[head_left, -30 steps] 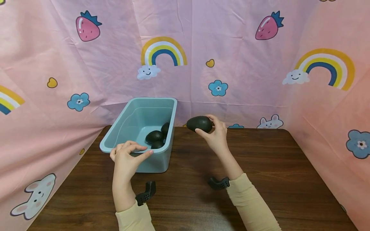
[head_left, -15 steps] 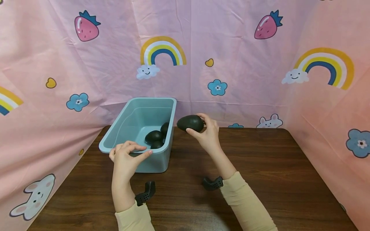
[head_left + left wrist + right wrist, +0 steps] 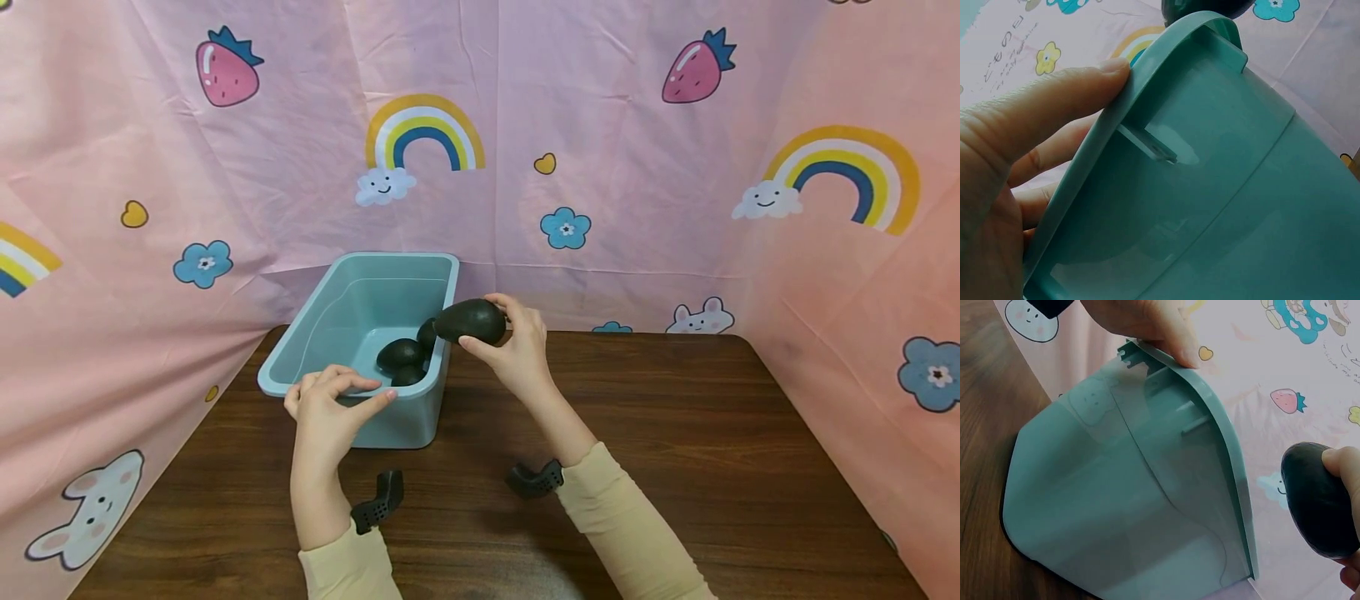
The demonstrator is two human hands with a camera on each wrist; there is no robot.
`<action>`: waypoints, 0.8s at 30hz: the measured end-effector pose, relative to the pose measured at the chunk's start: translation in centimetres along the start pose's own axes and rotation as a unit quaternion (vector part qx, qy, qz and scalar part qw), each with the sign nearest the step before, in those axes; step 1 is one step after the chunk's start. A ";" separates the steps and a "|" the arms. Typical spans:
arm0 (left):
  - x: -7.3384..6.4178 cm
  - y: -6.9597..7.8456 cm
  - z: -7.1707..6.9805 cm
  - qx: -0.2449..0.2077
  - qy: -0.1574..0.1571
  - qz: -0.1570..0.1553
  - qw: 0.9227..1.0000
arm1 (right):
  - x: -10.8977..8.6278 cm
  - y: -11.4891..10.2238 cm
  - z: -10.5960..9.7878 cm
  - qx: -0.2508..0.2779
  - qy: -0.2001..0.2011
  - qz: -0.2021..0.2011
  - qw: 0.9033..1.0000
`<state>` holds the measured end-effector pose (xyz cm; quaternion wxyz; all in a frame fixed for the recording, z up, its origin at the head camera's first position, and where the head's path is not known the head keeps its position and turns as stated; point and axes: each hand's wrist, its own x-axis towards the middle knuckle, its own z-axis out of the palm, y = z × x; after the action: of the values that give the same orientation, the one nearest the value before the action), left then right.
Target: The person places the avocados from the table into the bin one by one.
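Note:
My right hand (image 3: 522,354) holds a dark, smooth avocado (image 3: 472,322) by its wide end, fingers on top and thumb below. In the head view this avocado overlaps the right rim of a light blue plastic bin (image 3: 408,423). Several more dark avocados (image 3: 400,356) lie inside the bin along its right side. My left hand (image 3: 324,417) pinches the near rim of the bin. In the left wrist view the thumb (image 3: 1079,90) presses the rim's outer side, with the fingers behind it. The right wrist view shows the held avocado (image 3: 1319,500) above rim level, right of the bin.
The bin stands on a dark brown wooden table (image 3: 660,467), towards its back left. A pink and purple cloth (image 3: 600,100) with rainbows and strawberries hangs behind and at both sides. Black camera mounts (image 3: 536,481) are strapped on both wrists.
My right hand has moved left with the avocado, from beside the bin to its right rim. The left hand has stayed on the near rim, and the bin has not moved.

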<state>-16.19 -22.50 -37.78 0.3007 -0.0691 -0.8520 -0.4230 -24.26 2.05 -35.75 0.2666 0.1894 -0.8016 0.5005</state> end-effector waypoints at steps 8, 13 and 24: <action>0.0 -0.1 0.0 0.006 0.000 0.002 1.000 | 0.0 -0.6 0.8 -0.002 -0.007 -0.009 1.000; 0.1 -0.1 0.0 0.007 -0.001 0.004 1.000 | -0.1 -0.8 1.4 -0.003 -0.013 -0.017 1.000; 0.0 -0.1 0.0 0.006 0.002 0.007 1.000 | -0.5 -1.2 2.6 -0.006 -0.022 -0.034 0.999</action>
<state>-16.22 -22.52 -37.84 0.3060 -0.0718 -0.8534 -0.4159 -23.76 -0.79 -36.14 0.2668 0.2262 -0.8036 0.4815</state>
